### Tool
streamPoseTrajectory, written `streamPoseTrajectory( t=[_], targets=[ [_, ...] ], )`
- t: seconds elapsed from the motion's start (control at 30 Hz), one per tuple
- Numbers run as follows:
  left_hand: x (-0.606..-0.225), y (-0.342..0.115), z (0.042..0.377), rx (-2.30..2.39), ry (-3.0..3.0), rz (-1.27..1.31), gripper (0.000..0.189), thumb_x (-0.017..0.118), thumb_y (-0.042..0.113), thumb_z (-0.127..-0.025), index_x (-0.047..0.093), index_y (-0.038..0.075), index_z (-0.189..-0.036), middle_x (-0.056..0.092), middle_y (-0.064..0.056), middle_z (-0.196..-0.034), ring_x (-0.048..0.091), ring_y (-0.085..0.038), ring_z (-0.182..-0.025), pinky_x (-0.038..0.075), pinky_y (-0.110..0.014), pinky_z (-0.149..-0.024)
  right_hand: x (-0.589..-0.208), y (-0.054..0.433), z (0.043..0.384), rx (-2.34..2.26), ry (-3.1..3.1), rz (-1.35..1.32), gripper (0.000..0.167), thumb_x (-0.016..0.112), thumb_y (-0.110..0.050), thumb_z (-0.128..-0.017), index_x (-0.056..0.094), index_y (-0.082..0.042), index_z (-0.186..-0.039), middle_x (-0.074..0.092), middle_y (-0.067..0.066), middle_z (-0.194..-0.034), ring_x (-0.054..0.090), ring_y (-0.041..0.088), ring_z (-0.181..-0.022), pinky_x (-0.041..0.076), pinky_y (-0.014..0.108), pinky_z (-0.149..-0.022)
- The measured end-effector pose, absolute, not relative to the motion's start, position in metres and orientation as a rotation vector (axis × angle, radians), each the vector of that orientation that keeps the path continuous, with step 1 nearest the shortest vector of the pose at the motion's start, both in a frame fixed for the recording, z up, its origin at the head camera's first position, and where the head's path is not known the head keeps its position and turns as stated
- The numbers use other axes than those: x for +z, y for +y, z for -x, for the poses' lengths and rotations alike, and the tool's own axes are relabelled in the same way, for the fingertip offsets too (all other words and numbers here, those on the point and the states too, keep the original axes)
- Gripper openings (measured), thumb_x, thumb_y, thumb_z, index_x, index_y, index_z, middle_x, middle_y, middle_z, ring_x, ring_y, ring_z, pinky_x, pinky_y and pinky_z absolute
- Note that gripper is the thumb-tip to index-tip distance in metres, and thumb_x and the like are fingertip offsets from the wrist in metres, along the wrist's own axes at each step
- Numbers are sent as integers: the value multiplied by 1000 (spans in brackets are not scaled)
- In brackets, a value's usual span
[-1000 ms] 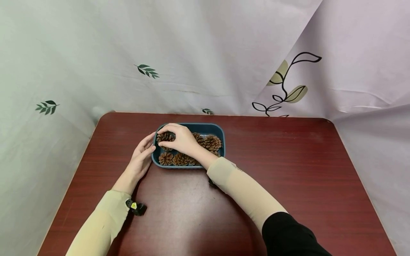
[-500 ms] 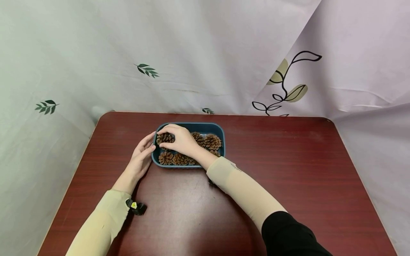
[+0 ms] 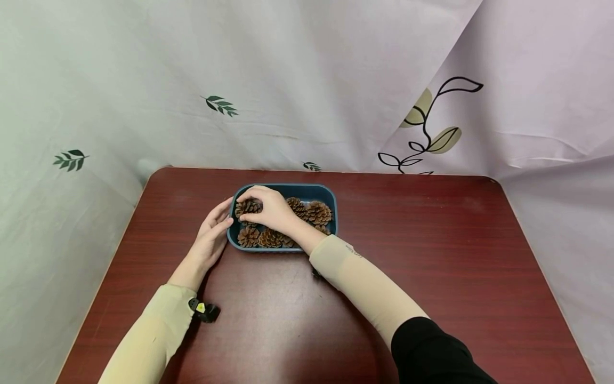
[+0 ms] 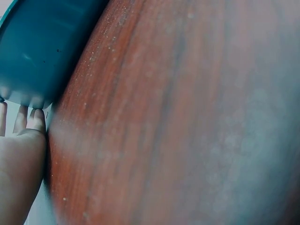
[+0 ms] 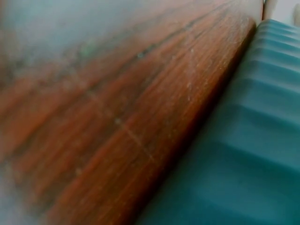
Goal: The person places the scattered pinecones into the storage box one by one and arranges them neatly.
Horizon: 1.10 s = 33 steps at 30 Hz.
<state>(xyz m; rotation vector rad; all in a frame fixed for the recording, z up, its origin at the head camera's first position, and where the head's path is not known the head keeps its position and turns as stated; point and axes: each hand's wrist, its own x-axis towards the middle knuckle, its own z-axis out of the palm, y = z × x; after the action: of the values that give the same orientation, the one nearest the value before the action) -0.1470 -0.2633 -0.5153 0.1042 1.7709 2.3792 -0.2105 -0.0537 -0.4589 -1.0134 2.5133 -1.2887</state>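
A dark blue-green plastic basket holds several brown pine cones and stands near the table's far edge. My right hand reaches over it and holds a pine cone in its back left corner between thumb and fingers. Against the basket's left end rest the fingertips of my left hand, fairly straight. The left wrist view shows those fingers touching the basket wall. Only the basket's ribbed side and the table appear in the right wrist view. My right hand and forearm hide part of the contents.
Other pine cones lie along the front and at the right of the basket. The reddish-brown wooden table extends to both sides and toward me. Behind it hangs a pale leaf-patterned curtain.
Both hands and the basket keep nearly the same place. The right hand and the pine cone it holds shift by only a hair.
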Motion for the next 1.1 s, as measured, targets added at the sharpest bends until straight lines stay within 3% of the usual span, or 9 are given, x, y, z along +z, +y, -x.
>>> streamPoseTrajectory(
  t=[0.37,1.1],
  targets=[
    [-516,-263,146,2395,1761,-105,58,45,4,-112,27,7,-167,54,14,-148,56,-1,-133,50,-19,-105,-458,-54,210,-1069,2553,1000,46,81,-28,-97,69,-14,-139,66,5,-145,62,20,-135,51,35,-112],
    [-516,-263,146,2385,1762,-107,59,45,5,-112,27,7,-168,54,15,-148,57,0,-132,50,-18,-105,-455,-52,208,-949,2605,977,53,78,-31,-99,63,-16,-148,60,5,-154,58,20,-142,49,37,-116]
  ],
)
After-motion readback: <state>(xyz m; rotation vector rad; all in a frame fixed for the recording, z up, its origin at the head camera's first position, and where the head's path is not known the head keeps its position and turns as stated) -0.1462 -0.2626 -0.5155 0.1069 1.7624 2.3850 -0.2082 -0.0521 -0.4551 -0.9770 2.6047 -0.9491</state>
